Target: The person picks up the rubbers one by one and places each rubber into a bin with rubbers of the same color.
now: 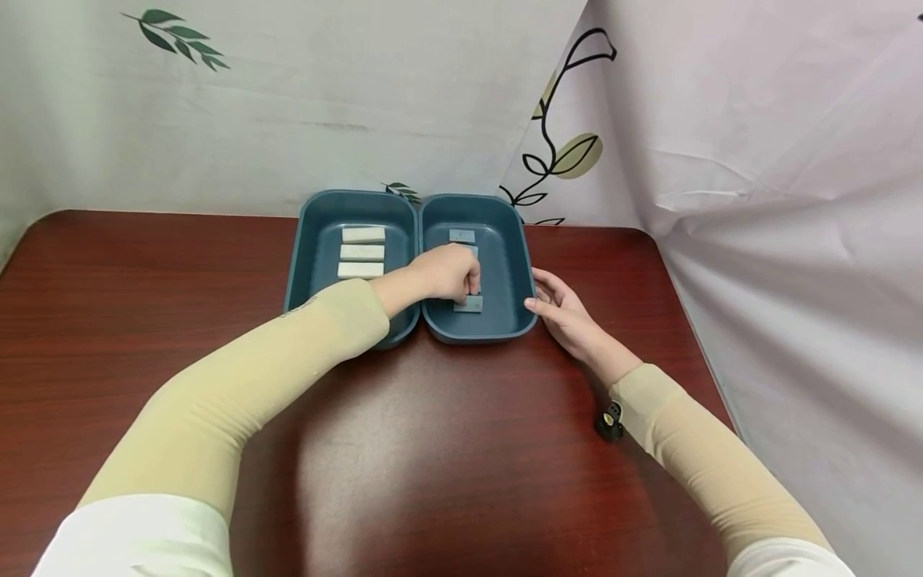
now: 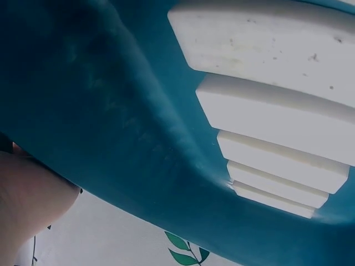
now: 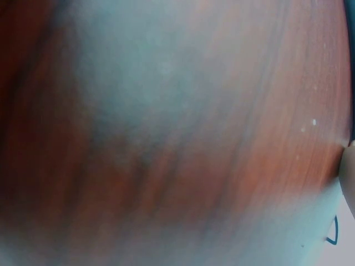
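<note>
My left hand (image 1: 449, 271) reaches down into the right-hand blue tray (image 1: 510, 316), fingers curled at a small blue-grey block (image 1: 469, 304) near its front; the fingertips pinch at the block's back edge. Two more blue-grey blocks, one of them a far block (image 1: 461, 236), lie behind that hand, partly covered by it. My right hand (image 1: 566, 316) grips the same tray's right side, thumb over the rim and fingers along the outer wall. In the left wrist view, part of the left hand (image 2: 30, 202) shows at the lower left edge.
The left-hand blue tray (image 1: 306, 240) stands against the right one and holds several white blocks (image 1: 363, 252) in a column; the left forearm crosses over it. Both trays sit at the back of a brown wooden table (image 1: 180, 296), before a white leaf-print cloth (image 1: 324, 96).
</note>
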### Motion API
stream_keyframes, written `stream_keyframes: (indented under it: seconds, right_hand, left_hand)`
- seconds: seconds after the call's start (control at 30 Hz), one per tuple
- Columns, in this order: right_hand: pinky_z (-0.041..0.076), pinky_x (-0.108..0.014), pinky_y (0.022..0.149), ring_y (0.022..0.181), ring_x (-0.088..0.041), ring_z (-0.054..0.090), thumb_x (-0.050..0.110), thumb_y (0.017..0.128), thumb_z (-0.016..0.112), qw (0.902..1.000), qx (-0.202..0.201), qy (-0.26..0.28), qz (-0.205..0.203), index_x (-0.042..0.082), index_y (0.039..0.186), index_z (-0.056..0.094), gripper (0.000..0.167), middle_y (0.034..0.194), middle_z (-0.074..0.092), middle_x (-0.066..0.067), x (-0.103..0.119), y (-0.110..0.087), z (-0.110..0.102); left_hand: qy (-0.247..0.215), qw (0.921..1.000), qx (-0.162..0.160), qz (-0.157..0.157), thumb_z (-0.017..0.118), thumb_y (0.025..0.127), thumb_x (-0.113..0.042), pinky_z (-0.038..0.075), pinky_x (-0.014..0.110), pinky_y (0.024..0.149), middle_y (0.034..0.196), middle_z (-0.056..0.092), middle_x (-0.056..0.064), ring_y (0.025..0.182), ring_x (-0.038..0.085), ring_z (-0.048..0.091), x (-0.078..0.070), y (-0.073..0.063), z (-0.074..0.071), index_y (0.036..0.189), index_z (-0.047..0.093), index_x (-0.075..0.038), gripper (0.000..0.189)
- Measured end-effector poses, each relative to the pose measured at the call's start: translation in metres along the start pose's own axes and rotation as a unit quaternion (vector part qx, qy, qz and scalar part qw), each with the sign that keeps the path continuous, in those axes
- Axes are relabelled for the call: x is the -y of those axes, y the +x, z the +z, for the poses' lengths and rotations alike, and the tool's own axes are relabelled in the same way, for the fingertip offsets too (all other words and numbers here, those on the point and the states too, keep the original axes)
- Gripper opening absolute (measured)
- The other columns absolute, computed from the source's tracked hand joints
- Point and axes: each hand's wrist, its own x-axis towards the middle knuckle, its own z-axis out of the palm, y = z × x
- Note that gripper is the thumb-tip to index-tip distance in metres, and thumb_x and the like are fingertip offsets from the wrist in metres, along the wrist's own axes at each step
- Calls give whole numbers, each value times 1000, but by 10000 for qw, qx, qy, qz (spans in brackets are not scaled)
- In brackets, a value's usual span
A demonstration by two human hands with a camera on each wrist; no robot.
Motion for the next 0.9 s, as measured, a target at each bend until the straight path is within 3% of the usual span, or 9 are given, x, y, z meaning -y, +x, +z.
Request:
stream_keyframes:
  seconds: [0.9]
  right_hand:
    - [50, -15, 106, 130, -5, 56, -8, 102, 51, 10000, -20, -47, 34, -3, 163, 28, 66, 143, 54, 4, 1, -1, 1]
  left_hand:
    - [78, 9999, -39, 82, 75, 90, 4, 61, 37, 84, 99, 75, 6, 94, 21, 69, -1, -4, 1, 100, 78, -11, 19]
